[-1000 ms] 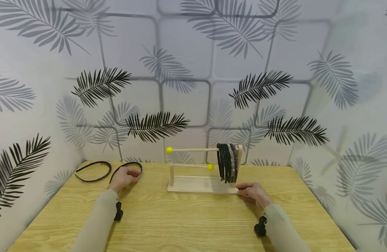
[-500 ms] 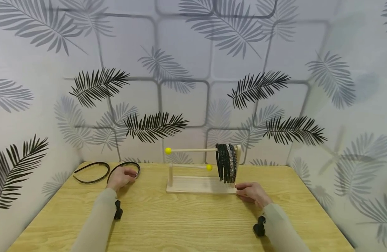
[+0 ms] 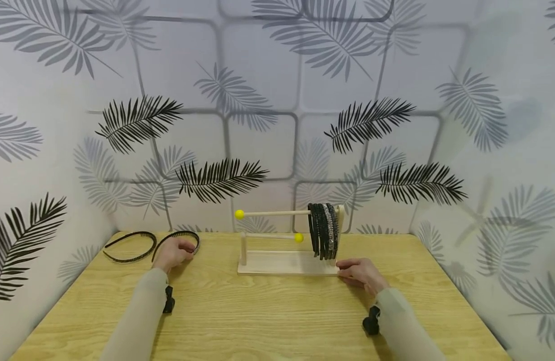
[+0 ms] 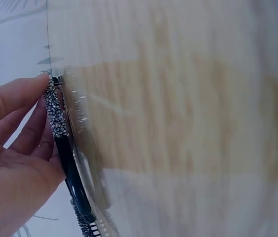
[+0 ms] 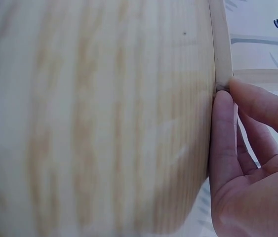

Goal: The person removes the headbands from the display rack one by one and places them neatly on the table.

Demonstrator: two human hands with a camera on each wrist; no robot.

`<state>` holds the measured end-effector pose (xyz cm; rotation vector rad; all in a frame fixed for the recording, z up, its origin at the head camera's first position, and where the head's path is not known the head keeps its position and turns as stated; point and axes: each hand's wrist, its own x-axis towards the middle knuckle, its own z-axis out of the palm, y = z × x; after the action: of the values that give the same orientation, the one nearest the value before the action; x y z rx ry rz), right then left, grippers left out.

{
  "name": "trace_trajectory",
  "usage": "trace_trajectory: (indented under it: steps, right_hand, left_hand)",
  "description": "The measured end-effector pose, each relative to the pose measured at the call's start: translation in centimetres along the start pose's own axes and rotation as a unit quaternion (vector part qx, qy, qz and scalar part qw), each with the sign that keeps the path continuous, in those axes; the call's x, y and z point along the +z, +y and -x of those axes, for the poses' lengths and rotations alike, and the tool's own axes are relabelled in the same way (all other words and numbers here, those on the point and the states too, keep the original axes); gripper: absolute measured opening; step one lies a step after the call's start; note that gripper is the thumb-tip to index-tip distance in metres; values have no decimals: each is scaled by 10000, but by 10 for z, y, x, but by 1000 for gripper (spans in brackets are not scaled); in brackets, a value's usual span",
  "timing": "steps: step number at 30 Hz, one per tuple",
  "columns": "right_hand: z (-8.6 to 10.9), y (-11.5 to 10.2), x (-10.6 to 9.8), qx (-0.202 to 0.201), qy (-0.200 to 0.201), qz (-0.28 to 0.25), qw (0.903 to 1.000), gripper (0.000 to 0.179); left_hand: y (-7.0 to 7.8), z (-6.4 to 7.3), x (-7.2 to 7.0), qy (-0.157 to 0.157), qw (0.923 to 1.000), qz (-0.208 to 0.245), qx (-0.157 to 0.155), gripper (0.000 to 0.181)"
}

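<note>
At the left of the table, my left hand pinches a black headband by its glittery end between thumb and fingers. The rest of its toothed band curves behind the hand on the tabletop. My right hand grips the front right corner of a wooden headband stand, with the thumb on top of the base and a finger along its edge. Several dark headbands, one silvery, hang together at the right end of the stand's upper bar. A second loose black headband lies beside the pinched one.
The stand's upper bar ends in a yellow ball at the left. Its lower bar ends in another yellow ball. A leaf-patterned wall closes off the back of the wooden table.
</note>
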<state>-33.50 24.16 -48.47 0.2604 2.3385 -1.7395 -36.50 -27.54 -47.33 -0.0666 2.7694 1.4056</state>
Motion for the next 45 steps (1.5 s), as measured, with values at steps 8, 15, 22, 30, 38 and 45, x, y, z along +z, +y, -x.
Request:
trace_trajectory:
  steps: [8, 15, 22, 30, 38, 45]
  right_hand:
    - [1, 0, 0, -1, -101, -29, 9999, 37]
    - [2, -2, -1, 25, -36, -51, 10000, 36]
    - [2, -3, -1, 8, -33, -40, 10000, 35]
    - [2, -2, 0, 13, -18, -76, 10000, 35]
    - [1, 2, 0, -63, -61, -68, 9999, 35]
    - [1, 1, -1, -95, -89, -70, 9999, 37]
  left_hand:
    - [1, 1, -1, 389, 9987, 106, 306, 32]
    - [4, 2, 1, 934, 9924, 629, 500, 28]
    - [16, 5, 6, 1050, 9887, 866, 631, 30]
    - [39, 13, 26, 1079, 9809, 1443, 734, 25]
    - [58, 25, 44, 1208, 9742, 1821, 571, 24]
    - [79, 36, 54, 1321, 9687, 1999, 649, 24]
